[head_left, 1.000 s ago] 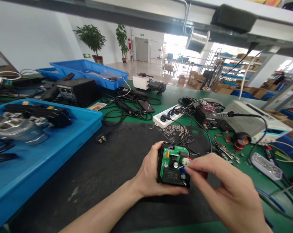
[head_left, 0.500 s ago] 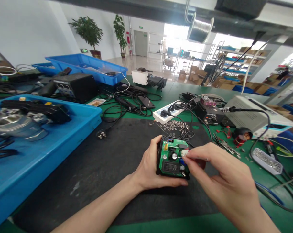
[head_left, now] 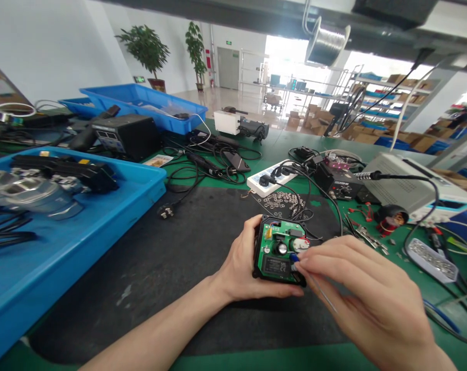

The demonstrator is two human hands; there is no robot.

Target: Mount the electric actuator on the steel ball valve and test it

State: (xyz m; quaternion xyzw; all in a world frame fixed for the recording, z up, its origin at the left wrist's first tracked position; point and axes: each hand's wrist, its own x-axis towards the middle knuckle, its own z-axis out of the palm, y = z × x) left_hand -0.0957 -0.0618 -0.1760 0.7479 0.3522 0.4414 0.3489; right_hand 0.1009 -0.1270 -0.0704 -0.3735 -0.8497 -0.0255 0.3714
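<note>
Circuit-board housing (head_left: 282, 251) between both hands, gripped in left (head_left: 243, 265).

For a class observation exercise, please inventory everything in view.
circuit board: one, green, in housing
housing: one, black, left hand
mat: one, black, bench
trays: three, blue, left
castings: several, silver, near tray
box unit: one, black, left
power strip: one, white, centre
rings: many, silver, beside strip
phone: one, dark, centre
cables: many, mostly black, bench
instrument: one, grey, right
dish: one, white, right
spool: one, silver, overhead
plants: two, green, background
cartons: many, brown, background
rod: one, grey, right hand
left hand: one, bare, on housing
right hand: one, bare, at board
</note>
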